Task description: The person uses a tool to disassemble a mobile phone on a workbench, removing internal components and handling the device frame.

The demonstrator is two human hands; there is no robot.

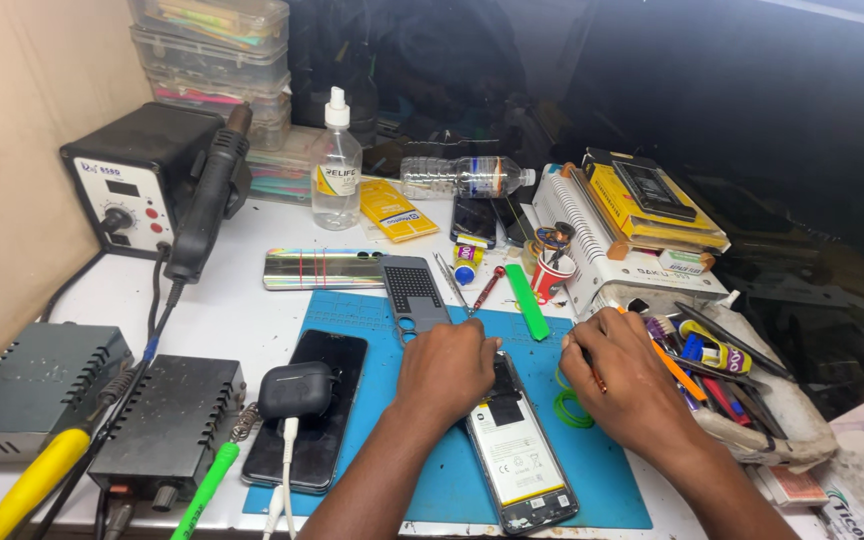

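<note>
An opened phone (519,455) lies back-up on a blue work mat (592,480), its white battery showing. My left hand (444,368) presses down on the phone's upper end. My right hand (624,378) grips a thin orange-tipped tool (595,376) beside the phone's top right corner. Green rubber bands (574,408) lie on the mat under that hand.
A dark phone (337,360) with a black earbud case (295,389) on it lies left on the mat. Behind are a shiny phone back (317,268), grey perforated plate (414,290), spray bottle (336,168), hot-air station (137,180). Tool tray (722,360) at right.
</note>
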